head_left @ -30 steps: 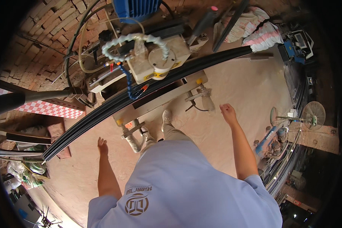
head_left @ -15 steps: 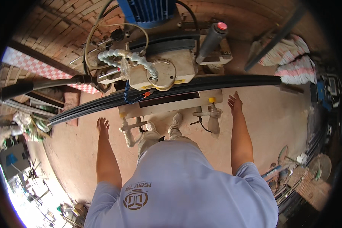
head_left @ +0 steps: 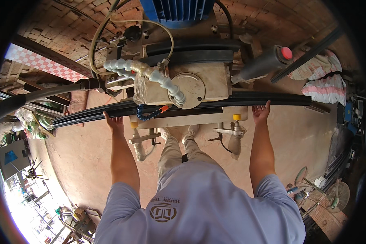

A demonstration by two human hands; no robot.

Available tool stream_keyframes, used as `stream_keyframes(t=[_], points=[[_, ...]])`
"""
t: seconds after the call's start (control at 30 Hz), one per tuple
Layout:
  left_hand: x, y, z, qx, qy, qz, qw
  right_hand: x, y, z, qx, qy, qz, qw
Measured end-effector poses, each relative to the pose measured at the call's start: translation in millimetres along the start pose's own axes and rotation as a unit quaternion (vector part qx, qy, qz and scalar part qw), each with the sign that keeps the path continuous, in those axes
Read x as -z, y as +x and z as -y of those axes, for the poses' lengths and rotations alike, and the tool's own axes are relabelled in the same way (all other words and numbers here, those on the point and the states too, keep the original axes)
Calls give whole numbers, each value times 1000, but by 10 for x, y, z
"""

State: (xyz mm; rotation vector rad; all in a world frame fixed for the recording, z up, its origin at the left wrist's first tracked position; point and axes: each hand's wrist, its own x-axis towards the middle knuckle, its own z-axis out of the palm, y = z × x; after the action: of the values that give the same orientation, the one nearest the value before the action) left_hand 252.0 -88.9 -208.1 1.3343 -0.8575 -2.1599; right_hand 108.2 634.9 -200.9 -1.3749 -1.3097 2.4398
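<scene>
Black strips [head_left: 89,114] run crosswise past the machine head [head_left: 214,83], which partly hides them. Left hand [head_left: 115,123] and right hand [head_left: 261,113] sit at their near edge, well apart. Fingers look spread, unclosed; I can't tell contact. My judgement: support both sides evenly to limit sag, clear of the blue hose [head_left: 146,116].

A rough brick wall [head_left: 75,30] runs across the top of the workshop, above a dusty pinkish-brown floor [head_left: 293,138]. A red-and-white checked panel [head_left: 49,63] stands at upper left. Bright white light [head_left: 20,209] pours in at lower left. Pale sacks [head_left: 325,90] slump at upper right; a round fan [head_left: 337,197] stands lower right.
</scene>
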Motion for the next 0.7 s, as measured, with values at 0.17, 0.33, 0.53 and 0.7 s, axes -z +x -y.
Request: stream_keyframes(t=[0.17,0.33,0.53,0.7], points=[[-22,-49,76,-31,-36,3,999,-50,22,-45,26,55,3,998],[-25,-35,89,-35,-63,-29,997,-33,33,-98,24,77,0,997],[105,-124,70,-34,-101,-42,993,92,-97,-180,38,87,15,995],[232,-236,1,-40,-128,-13,991,118,-217,-182,35,112,23,993]])
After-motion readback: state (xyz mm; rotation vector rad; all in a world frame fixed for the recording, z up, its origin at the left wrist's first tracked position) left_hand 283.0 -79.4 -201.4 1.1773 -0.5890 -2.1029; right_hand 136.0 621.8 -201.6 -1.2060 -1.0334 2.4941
